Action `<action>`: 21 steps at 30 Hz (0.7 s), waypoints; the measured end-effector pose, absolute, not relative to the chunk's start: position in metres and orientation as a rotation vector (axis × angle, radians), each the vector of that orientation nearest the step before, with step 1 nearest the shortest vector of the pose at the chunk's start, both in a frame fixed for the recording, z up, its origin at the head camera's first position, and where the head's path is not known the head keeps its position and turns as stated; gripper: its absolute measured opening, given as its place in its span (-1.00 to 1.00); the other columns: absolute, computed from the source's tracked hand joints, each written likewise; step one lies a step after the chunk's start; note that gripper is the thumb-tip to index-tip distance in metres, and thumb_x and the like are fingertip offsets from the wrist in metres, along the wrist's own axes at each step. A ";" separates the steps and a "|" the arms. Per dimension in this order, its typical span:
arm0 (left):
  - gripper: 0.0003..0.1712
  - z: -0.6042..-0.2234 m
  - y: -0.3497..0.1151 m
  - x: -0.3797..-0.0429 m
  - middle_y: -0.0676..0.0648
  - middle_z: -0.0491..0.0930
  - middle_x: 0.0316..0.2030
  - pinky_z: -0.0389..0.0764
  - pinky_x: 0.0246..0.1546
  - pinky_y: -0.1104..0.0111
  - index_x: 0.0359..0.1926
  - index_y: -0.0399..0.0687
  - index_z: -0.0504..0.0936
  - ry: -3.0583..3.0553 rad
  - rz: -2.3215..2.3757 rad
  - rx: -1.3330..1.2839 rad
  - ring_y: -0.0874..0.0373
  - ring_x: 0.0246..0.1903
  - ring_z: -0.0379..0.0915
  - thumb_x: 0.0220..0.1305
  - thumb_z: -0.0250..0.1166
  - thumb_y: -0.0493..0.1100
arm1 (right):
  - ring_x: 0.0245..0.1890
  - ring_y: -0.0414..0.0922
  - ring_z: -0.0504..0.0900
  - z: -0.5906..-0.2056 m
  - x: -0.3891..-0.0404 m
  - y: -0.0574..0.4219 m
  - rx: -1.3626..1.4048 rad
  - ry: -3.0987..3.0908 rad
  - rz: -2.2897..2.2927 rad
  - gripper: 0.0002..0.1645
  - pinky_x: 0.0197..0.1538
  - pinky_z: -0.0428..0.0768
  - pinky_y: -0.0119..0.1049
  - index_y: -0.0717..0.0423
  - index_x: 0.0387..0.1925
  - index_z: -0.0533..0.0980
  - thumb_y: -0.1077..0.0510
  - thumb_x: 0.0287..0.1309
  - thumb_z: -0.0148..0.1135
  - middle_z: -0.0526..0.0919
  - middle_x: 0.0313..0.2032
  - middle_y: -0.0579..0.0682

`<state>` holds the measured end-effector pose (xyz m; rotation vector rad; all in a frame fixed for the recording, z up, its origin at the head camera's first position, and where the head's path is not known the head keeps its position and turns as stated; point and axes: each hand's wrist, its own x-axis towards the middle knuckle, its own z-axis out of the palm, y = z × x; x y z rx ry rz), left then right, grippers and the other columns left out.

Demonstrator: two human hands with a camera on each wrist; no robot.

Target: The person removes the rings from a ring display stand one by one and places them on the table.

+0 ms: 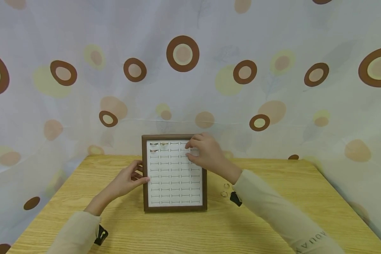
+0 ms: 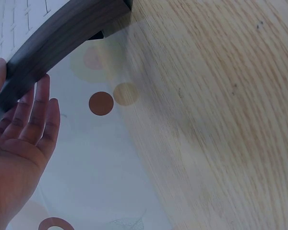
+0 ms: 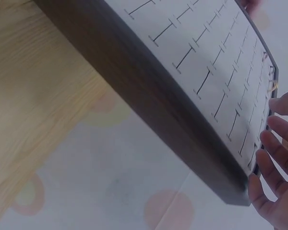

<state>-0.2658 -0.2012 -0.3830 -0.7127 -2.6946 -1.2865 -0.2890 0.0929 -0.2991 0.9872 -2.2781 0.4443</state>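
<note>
A ring display board (image 1: 176, 173) with a white slotted face and brown wooden frame stands propped up on the table. Three rings sit in its upper left slots, among them a gold ring (image 1: 164, 144). My left hand (image 1: 128, 180) grips the left side of the frame, thumb on the front and fingers behind the edge, as the left wrist view also shows. Over the upper right of the board is my right hand (image 1: 206, 151), thumb and index finger apart with nothing seen between them. In the right wrist view its fingers (image 3: 273, 167) are spread by the frame's edge.
Two loose rings (image 1: 224, 194) lie on the wooden table (image 1: 177, 233) to the right of the board, near the right sleeve. A patterned curtain (image 1: 209, 91) hangs behind the table and along its sides. A black wrist device (image 1: 101, 234) shows at the left cuff.
</note>
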 end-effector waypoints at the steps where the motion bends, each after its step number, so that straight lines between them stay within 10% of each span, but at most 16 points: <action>1: -0.38 -0.383 -0.201 -0.265 -0.24 0.51 -0.12 0.56 -0.25 0.36 0.13 -0.30 0.25 -2.694 -1.290 -0.712 0.08 -0.27 0.57 0.17 0.27 -0.08 | -0.31 -0.11 0.48 -0.299 -0.289 0.090 0.986 -2.278 0.439 -0.84 -0.22 0.45 -0.27 0.04 -0.39 0.60 0.11 -0.10 0.34 0.61 -0.36 -0.09; 21: -0.38 -0.381 -0.200 -0.264 -0.25 0.51 -0.11 0.56 -0.25 0.35 0.14 -0.28 0.25 -2.694 -1.314 -0.698 0.07 -0.26 0.57 0.16 0.27 -0.08 | -0.24 -0.14 0.50 -0.296 -0.289 0.035 0.979 -2.182 0.346 -0.81 -0.16 0.47 -0.27 0.00 -0.31 0.58 0.11 -0.04 0.31 0.61 -0.28 -0.12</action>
